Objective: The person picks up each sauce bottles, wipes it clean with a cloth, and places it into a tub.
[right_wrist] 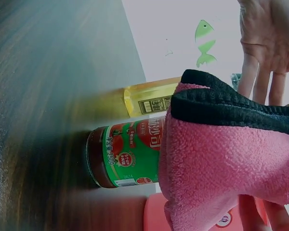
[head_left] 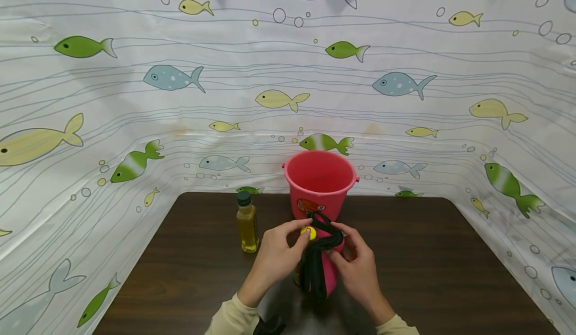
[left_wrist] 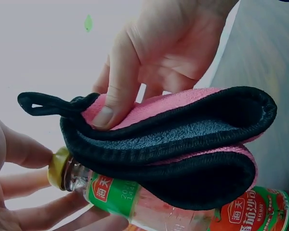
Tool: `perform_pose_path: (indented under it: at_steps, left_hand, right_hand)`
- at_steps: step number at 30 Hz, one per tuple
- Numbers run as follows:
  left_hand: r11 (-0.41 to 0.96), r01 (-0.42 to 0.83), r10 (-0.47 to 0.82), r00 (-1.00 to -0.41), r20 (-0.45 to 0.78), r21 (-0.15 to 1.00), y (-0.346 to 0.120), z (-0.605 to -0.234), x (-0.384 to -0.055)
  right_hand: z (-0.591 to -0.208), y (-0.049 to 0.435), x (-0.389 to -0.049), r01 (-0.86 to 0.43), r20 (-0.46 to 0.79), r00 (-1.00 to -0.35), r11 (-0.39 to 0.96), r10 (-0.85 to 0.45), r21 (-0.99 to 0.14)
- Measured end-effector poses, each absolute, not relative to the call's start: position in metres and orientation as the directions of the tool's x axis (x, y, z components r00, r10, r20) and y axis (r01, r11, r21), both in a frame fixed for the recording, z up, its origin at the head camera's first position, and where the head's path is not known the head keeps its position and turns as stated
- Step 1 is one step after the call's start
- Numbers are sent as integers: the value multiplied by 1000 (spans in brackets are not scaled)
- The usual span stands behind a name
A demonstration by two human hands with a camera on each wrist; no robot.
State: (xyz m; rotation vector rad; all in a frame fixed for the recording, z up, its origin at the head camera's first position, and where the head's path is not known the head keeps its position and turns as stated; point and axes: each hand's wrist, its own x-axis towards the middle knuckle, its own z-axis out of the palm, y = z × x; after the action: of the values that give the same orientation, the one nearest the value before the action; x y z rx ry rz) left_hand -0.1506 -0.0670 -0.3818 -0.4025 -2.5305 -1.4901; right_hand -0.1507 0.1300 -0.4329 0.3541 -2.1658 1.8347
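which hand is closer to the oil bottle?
Left. The left hand sits just beside the oil bottle, fingers at the sauce bottle's yellow cap; the right hand is beyond the pink cloth.

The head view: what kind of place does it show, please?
Probably a staged recording booth, not a real kitchen: a fish-print curtain walls in a dark wooden table holding a red bucket and an oil bottle.

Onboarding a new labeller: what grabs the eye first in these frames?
Both hands meet at the table's near centre: the right hand holds a pink, black-edged cloth over a sauce bottle, and the left hand pinches its yellow cap. Behind stands a pink bucket, with an oil bottle left of it.
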Motion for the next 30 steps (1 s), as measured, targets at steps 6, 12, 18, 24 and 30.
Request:
perform_pose_path:
  at_steps: [6,12,18,24,30]
  left_hand:
    - [456,312,153,-950,271,834,-68,-381,-151]
    - [461,326,158,-945,285,825,-68,-382,-151]
    - [469,345,154,-938,310,813,-67,-384,-152]
    - [473,346,152,-938,312,810,-66,-384,-154]
    - [467,332,150,-943,297,820,-66,-384,-155]
  right_hand:
    - [-435,127,-151,-359,358,-933,155,-39,-920]
    - [-435,124,-150,-381,374,-924,142,-74,-913]
    - [-436,122,-150,-412,395,-910,159,-130,-897]
    - [-440,121,-151,-419,391,-905,193,-168,-887]
    - [-445,120,-151,-375,339,-925,267,-173,-888]
